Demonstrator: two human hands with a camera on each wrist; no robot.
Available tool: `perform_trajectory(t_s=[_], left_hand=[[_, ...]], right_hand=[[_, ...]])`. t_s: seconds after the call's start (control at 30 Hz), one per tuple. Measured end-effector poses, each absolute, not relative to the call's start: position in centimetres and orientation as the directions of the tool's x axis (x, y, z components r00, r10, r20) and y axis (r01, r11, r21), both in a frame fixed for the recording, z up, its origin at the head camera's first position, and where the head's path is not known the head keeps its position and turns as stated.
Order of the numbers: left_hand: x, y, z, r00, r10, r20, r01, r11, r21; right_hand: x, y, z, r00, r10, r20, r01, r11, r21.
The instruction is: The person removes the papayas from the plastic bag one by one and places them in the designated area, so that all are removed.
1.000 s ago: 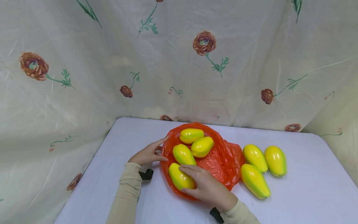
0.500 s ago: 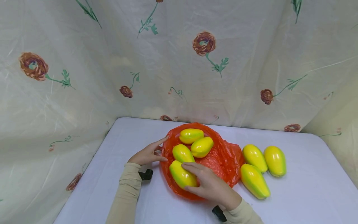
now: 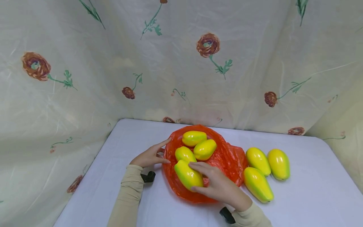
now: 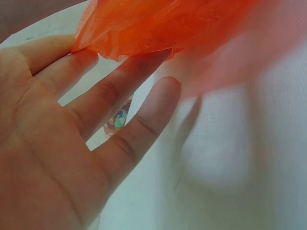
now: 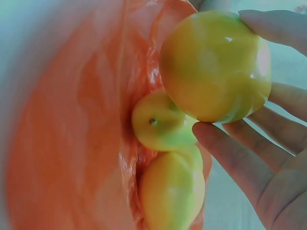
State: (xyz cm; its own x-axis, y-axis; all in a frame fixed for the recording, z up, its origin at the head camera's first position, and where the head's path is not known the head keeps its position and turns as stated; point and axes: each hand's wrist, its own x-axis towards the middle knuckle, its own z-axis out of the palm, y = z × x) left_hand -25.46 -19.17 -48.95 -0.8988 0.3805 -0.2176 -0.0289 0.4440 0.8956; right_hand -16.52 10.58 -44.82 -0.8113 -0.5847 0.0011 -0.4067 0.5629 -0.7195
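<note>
Left hand (image 3: 148,157) spreads loose fingers against red bag (image 3: 227,168); right hand (image 3: 219,184) grips one yellow-green fruit (image 3: 187,176). Bagged fruits (image 3: 205,149): three. Tabletop fruits (image 3: 258,185): three.

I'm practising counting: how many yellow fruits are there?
7: one fruit held by the right hand, three fruits in the red bag, three others on the table beside it. The bag could hide more.
</note>
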Motion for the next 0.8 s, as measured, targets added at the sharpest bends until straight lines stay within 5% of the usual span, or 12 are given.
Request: perform_trajectory(t_s=[0.8], left_hand=[[-25.4,-19.0,-48.7,-0.900,0.372,-0.228,-0.045,0.441,0.897]], right_hand=[[-16.5,15.3,-43.7,-0.874,-0.477,0.096,-0.388,0.565,-0.728]])
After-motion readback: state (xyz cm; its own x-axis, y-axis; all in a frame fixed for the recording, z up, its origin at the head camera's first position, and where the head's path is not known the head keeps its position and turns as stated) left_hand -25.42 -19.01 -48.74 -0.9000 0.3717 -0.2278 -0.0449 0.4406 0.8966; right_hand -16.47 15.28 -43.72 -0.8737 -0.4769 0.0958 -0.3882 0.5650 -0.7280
